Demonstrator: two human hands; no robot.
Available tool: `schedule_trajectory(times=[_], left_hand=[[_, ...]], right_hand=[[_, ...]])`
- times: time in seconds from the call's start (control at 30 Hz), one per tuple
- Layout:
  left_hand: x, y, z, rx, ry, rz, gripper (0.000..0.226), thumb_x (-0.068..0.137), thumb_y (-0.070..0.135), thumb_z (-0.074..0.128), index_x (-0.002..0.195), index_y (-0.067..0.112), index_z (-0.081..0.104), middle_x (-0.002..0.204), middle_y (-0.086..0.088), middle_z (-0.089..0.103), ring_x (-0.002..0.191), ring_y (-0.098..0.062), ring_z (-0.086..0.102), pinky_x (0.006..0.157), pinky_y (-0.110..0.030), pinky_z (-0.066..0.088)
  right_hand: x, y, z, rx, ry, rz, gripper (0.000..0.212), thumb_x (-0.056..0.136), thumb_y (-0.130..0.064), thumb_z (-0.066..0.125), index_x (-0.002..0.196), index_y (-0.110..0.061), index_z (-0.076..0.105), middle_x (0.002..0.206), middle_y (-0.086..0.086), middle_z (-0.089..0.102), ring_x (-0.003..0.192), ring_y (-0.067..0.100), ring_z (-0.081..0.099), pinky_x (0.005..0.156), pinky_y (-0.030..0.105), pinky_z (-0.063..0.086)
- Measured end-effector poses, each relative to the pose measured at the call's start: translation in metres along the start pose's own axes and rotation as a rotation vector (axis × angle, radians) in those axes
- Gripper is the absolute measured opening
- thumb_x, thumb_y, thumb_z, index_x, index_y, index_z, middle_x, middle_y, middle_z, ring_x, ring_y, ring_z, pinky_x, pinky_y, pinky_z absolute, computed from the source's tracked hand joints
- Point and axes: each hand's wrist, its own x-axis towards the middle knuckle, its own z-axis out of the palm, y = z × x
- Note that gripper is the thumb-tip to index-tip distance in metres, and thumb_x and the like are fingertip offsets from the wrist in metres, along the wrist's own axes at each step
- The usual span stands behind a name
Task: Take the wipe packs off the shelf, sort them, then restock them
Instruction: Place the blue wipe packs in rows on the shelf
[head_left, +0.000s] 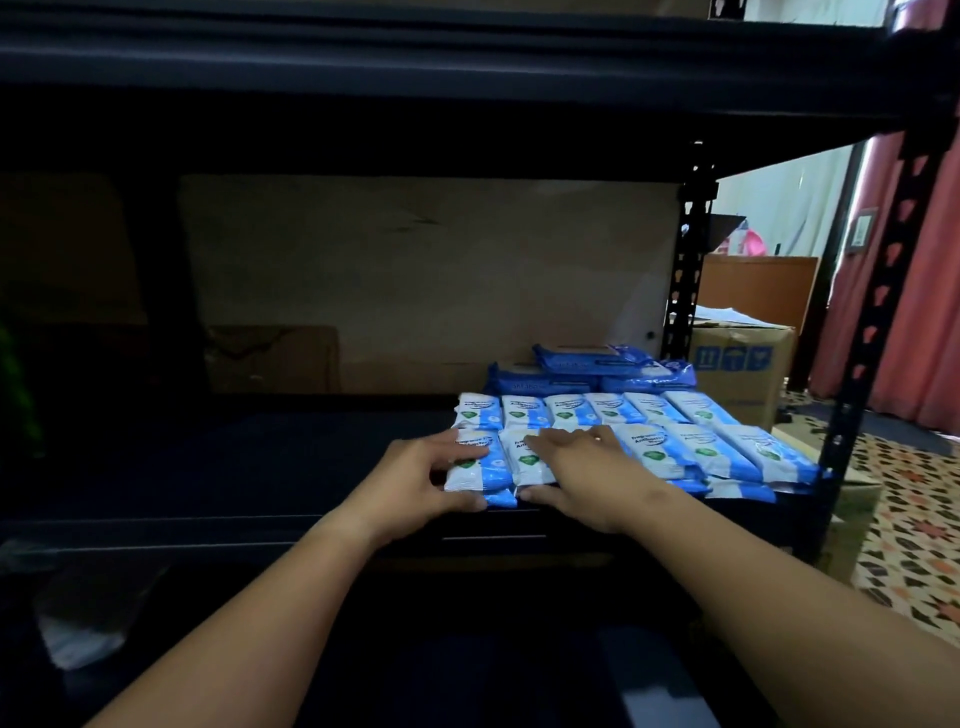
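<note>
Black metal shelf (208, 467) runs dark and bare-looking on your left; nothing there can be made out clearly. Moving right, your left hand (415, 480) grips the leftmost front wipe pack (475, 470), fingers curled over its top and thumb tucked under the near edge, so the hold is a firm pinch rather than a flat press. Just beside it, your right hand (582, 467) rests on the neighbouring pack (524, 460), fingers fairly straight across the top with the thumb at the front edge; whether it has truly closed on that pack I cannot tell.

Judging from how neatly the white-and-blue packs lie, you look to be squaring up the front row or lifting its left end. Keep each pack flat, since the front ones seem to sit on a lower layer that could slide. Move one stack at a time and keep the near edges level with the shelf lip.

Further right, the rest of the front row (727, 452) reaches towards the upright post (878, 312), with a back row (597, 410) behind it and darker blue packs (592, 371) stacked at the rear. Leave those undisturbed, and watch the rightmost pack, which lies very near the shelf's corner
</note>
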Motion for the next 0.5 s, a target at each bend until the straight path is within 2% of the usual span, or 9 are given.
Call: schedule_trajectory(times=[0.1, 0.2, 0.27, 0.33, 0.43, 0.5], left_hand=[[0.001, -0.004, -0.001, -0.006, 0.039, 0.02, 0.06, 0.067, 0.036, 0.093, 0.122, 0.043, 0.07, 0.152, 0.001, 0.049, 0.133, 0.002, 0.047, 0.113, -0.018, 0.037], [0.004, -0.007, -0.002, 0.021, 0.066, 0.02, 0.059, 0.067, 0.034, 0.093, 0.121, 0.04, 0.071, 0.149, 0.002, 0.052, 0.132, 0.005, 0.047, 0.109, -0.008, 0.032], [0.006, -0.006, 0.0, 0.038, 0.07, 0.018, 0.059, 0.068, 0.035, 0.092, 0.122, 0.041, 0.07, 0.15, 0.003, 0.051, 0.134, 0.003, 0.046, 0.114, -0.014, 0.032], [0.009, -0.004, 0.001, 0.03, 0.042, 0.007, 0.059, 0.072, 0.033, 0.091, 0.125, 0.042, 0.068, 0.153, 0.003, 0.047, 0.137, 0.001, 0.044, 0.117, -0.022, 0.033], [0.012, -0.005, 0.002, 0.024, -0.05, -0.001, 0.058, 0.08, 0.033, 0.084, 0.131, 0.047, 0.062, 0.157, 0.01, 0.039, 0.141, 0.003, 0.037, 0.114, -0.014, 0.026], [0.013, -0.006, 0.002, 0.02, -0.09, -0.007, 0.055, 0.083, 0.036, 0.081, 0.131, 0.051, 0.058, 0.158, 0.013, 0.038, 0.141, 0.001, 0.038, 0.112, -0.014, 0.027]], right_hand=[[0.001, -0.001, 0.002, -0.075, 0.003, 0.009, 0.073, 0.099, -0.066, 0.034, 0.153, -0.018, 0.031, 0.152, 0.009, 0.042, 0.138, 0.033, 0.037, 0.12, 0.048, 0.015], [0.002, 0.0, 0.003, -0.123, -0.002, 0.043, 0.076, 0.097, -0.071, 0.028, 0.153, -0.019, 0.031, 0.153, 0.01, 0.041, 0.144, 0.036, 0.027, 0.119, 0.059, 0.007], [0.003, 0.001, 0.004, -0.105, -0.026, 0.057, 0.079, 0.097, -0.072, 0.026, 0.156, -0.02, 0.026, 0.157, 0.009, 0.035, 0.146, 0.036, 0.022, 0.119, 0.062, 0.008], [0.003, 0.003, 0.005, -0.083, -0.054, 0.057, 0.082, 0.097, -0.072, 0.025, 0.159, -0.019, 0.018, 0.161, 0.007, 0.028, 0.148, 0.033, 0.02, 0.119, 0.062, 0.009], [0.004, 0.01, 0.006, -0.034, -0.096, 0.041, 0.083, 0.097, -0.072, 0.024, 0.161, -0.022, 0.007, 0.167, 0.002, 0.015, 0.151, 0.027, 0.015, 0.12, 0.061, 0.009], [0.005, 0.015, 0.006, -0.006, -0.114, 0.024, 0.083, 0.097, -0.073, 0.024, 0.161, -0.024, 0.003, 0.169, -0.002, 0.008, 0.152, 0.024, 0.011, 0.12, 0.059, 0.008]])
